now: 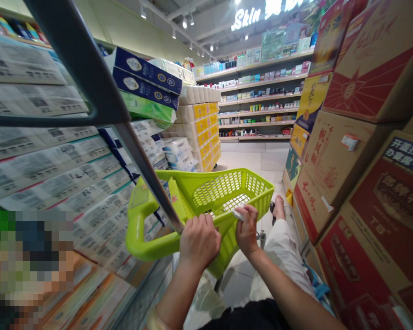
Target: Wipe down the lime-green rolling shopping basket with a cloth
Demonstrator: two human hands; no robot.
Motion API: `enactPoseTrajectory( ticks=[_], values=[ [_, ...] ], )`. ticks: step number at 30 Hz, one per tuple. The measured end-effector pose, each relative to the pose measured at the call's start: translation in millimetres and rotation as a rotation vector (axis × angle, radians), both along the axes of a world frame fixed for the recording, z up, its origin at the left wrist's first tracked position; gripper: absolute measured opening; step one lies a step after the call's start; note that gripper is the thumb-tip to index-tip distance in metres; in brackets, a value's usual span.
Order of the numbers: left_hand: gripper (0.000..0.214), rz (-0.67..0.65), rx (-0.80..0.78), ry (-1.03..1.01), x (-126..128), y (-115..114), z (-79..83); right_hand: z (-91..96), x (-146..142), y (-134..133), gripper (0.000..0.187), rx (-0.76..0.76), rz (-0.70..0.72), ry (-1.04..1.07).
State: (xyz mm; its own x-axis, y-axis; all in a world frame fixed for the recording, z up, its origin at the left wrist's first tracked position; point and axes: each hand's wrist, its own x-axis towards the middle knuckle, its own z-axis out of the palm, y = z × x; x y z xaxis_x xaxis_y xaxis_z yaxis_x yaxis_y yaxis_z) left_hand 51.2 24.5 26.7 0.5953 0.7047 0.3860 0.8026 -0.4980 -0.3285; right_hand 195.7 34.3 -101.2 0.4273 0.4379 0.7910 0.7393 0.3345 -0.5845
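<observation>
A lime-green plastic shopping cart with a grid basket stands in front of me, and nothing shows inside it. My left hand is closed over the cart's near side, beside the end of a metal pole with a dark plastic upper part. At the basket's right rim, my right hand pinches a crumpled white tissue or cloth. Whether the right hand also touches the rim I cannot tell. The undersides of both hands are hidden.
Stacked paper-goods packs line the left side, with a blurred-out person low at the left. Liquor cartons are piled high along the right. Shelves of cosmetics stand beyond the tiled floor.
</observation>
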Motion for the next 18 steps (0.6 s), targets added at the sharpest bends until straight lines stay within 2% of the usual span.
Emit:
enactPoseTrajectory(
  ticks=[4,7,9,12,14,18],
  values=[
    [0.012,-0.012,-0.008,-0.009,2.2,0.1,2.7,12.4,-37.2,-7.6,0.028,0.036,0.17,-0.106],
    [0.012,-0.028,-0.014,-0.017,2.4,0.1,4.8,11.7,-34.0,-6.7,0.029,0.037,0.198,-0.175],
    [0.012,-0.037,-0.007,-0.025,2.3,0.6,4.9,4.5,-15.0,-3.1,0.03,0.011,0.149,-0.201],
    [0.011,-0.043,0.015,-0.036,2.7,1.5,2.9,-6.3,12.8,1.9,0.033,-0.041,-0.05,-0.12],
    [0.01,-0.044,0.035,-0.034,3.4,1.9,1.1,-7.0,15.0,2.2,0.035,-0.057,-0.11,-0.076],
    [0.009,-0.048,0.066,-0.029,4.7,2.7,-0.6,6.7,-22.3,-5.4,0.038,-0.011,0.09,-0.147]
  ],
)
